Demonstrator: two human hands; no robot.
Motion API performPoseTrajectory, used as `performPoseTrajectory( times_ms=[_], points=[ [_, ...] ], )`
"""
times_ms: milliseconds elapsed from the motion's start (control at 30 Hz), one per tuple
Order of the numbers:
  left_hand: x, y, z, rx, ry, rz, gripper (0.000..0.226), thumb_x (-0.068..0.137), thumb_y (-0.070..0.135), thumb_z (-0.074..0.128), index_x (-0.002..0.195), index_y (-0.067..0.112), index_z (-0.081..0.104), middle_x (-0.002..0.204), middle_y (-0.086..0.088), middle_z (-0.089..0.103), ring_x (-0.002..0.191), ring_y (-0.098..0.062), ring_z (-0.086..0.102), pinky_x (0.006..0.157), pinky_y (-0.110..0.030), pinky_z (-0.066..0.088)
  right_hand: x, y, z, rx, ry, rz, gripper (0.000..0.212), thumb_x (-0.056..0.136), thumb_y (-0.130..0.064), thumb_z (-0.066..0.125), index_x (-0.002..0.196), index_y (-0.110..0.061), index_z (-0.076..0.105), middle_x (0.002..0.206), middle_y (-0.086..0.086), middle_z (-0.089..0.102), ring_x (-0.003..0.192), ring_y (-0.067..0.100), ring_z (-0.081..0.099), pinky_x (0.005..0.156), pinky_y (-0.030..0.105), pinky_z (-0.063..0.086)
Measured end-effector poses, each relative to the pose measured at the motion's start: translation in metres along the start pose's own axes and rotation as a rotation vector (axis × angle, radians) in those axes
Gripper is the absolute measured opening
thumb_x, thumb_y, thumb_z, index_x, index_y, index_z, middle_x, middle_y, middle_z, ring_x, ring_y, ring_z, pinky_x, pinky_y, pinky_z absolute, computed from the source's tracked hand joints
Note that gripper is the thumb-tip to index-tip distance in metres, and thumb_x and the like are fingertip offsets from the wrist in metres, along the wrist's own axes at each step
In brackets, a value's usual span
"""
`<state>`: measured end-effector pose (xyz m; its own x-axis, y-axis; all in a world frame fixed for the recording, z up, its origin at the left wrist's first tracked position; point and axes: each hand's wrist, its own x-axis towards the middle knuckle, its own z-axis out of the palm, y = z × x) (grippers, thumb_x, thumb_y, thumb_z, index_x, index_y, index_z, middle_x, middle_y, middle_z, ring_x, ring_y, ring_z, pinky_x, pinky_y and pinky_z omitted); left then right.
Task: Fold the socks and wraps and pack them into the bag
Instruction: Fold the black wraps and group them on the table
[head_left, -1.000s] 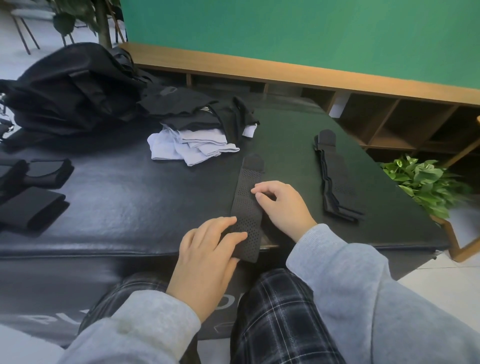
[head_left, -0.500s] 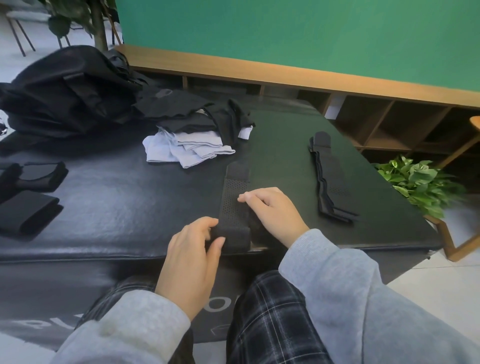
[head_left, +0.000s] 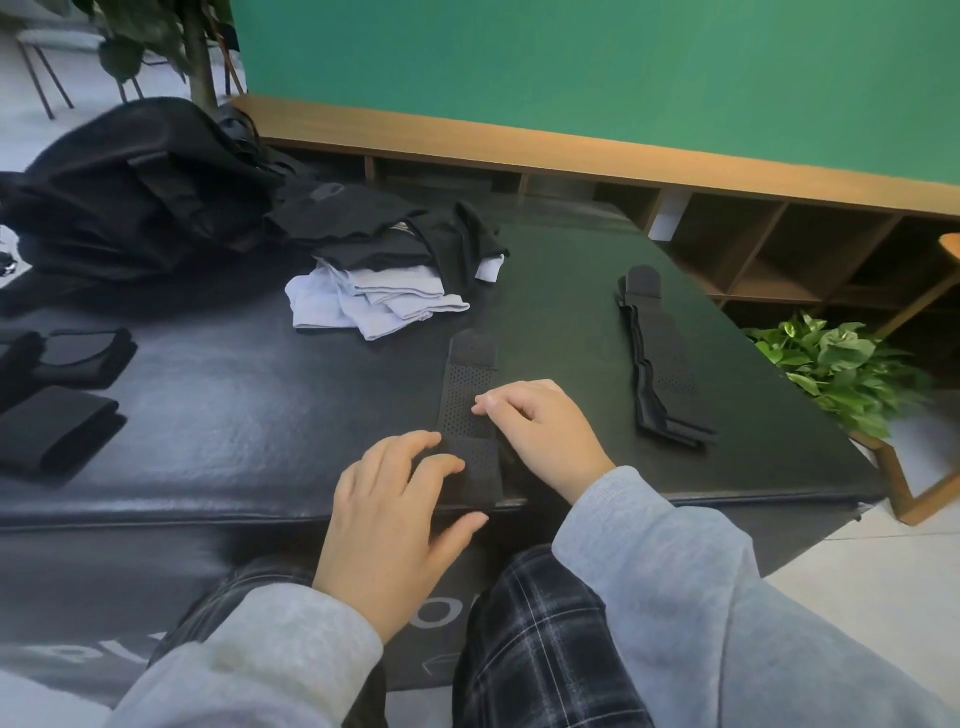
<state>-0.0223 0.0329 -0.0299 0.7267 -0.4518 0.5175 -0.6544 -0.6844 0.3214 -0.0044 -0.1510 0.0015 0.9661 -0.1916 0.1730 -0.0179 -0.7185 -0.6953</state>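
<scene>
I am folding the black perforated fabric wrap (head_left: 467, 410), which lies lengthwise on the black padded counter (head_left: 234, 415) right at its near edge, in front of my knees. Its near end is doubled over onto itself. My left hand (head_left: 395, 514) rests on that doubled end with fingers (head_left: 441, 465) spread nearly straight, pressing the fold flat so it does not spring open; this grip is apart, not clamped. My right hand (head_left: 540, 431) sits just beside it on the strip's middle, fingers loosely curled with the tips touching the fabric, pinning the rest so the strip stays straight; it pinches nothing that I can see.

The far end with its plain tab is unfolded, so I judge this wrap partly done. A stack of similar black wraps (head_left: 665, 364) waits to my right, well apart. Pale blue and black socks (head_left: 374, 301) are heaped beyond the wrap, and the black bag (head_left: 130, 192) slumps at the far left. Folded black pieces (head_left: 57, 431) sit at the left edge, probably set near the bag for packing.
</scene>
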Motion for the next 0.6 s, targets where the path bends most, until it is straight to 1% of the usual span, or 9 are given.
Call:
performPoseTrajectory(
  times_ms=[67,167,200,300,367,533,600],
  points=[
    [0.0002,-0.0019,0.0012,0.006,-0.013,0.022,0.034,0.077,0.045,0.068,0.102,0.024,0.061,0.114,0.003,0.060,0.109,-0.015,0.047,0.089,-0.038,0.042,-0.0002,-0.0002,0.0006,-0.011,0.005,-0.006,0.021,0.091,-0.034,0.051,0.083,-0.036,0.070,0.091,-0.030,0.061,0.110,0.001,0.043,0.102,0.035,0.034],
    [0.0020,-0.0013,-0.0012,-0.028,-0.006,0.010,0.026,0.084,0.041,0.050,0.104,0.026,0.058,0.113,0.008,0.062,0.105,-0.013,0.057,0.089,-0.034,0.041,-0.0010,-0.0003,0.0007,-0.014,0.008,-0.009,0.020,0.091,-0.033,0.051,0.084,-0.036,0.070,0.090,-0.034,0.059,0.110,-0.001,0.042,0.101,0.033,0.035],
    [0.0024,-0.0012,-0.0015,-0.038,0.001,0.006,0.025,0.084,0.038,0.048,0.104,0.026,0.058,0.112,0.009,0.062,0.103,-0.013,0.059,0.088,-0.035,0.042,-0.0012,-0.0002,0.0007,-0.015,0.011,-0.011,0.020,0.091,-0.033,0.051,0.084,-0.036,0.070,0.089,-0.035,0.058,0.110,-0.001,0.042,0.101,0.032,0.035],
    [0.0020,-0.0007,-0.0014,-0.054,0.025,-0.009,0.024,0.082,0.027,0.053,0.105,0.023,0.061,0.110,0.007,0.064,0.100,-0.015,0.062,0.086,-0.038,0.044,-0.0020,-0.0010,-0.0002,-0.018,0.009,-0.013,0.020,0.091,-0.032,0.052,0.086,-0.034,0.071,0.089,-0.035,0.057,0.110,-0.002,0.042,0.100,0.029,0.036],
    [0.0014,-0.0009,-0.0012,-0.063,0.030,-0.017,0.025,0.082,0.025,0.053,0.105,0.022,0.061,0.109,0.007,0.065,0.100,-0.016,0.063,0.086,-0.039,0.045,-0.0022,-0.0018,-0.0009,-0.024,0.005,-0.010,0.020,0.091,-0.031,0.051,0.086,-0.033,0.071,0.089,-0.035,0.057,0.110,-0.002,0.042,0.098,0.026,0.036],
    [0.0004,-0.0022,-0.0006,-0.092,0.029,-0.036,0.025,0.084,0.026,0.051,0.107,0.023,0.060,0.107,0.008,0.065,0.100,-0.015,0.062,0.088,-0.036,0.042,-0.0035,-0.0018,0.0005,-0.036,0.011,-0.013,0.019,0.091,-0.031,0.053,0.085,-0.034,0.070,0.094,-0.031,0.060,0.109,-0.003,0.042,0.095,0.022,0.035],
    [-0.0004,-0.0032,-0.0006,-0.102,0.024,-0.038,0.026,0.087,0.030,0.047,0.108,0.023,0.060,0.107,0.008,0.065,0.100,-0.015,0.061,0.088,-0.036,0.042,-0.0052,-0.0022,0.0011,-0.039,0.013,-0.016,0.019,0.091,-0.030,0.053,0.085,-0.034,0.070,0.097,-0.029,0.061,0.108,-0.003,0.041,0.092,0.021,0.034]
  ],
)
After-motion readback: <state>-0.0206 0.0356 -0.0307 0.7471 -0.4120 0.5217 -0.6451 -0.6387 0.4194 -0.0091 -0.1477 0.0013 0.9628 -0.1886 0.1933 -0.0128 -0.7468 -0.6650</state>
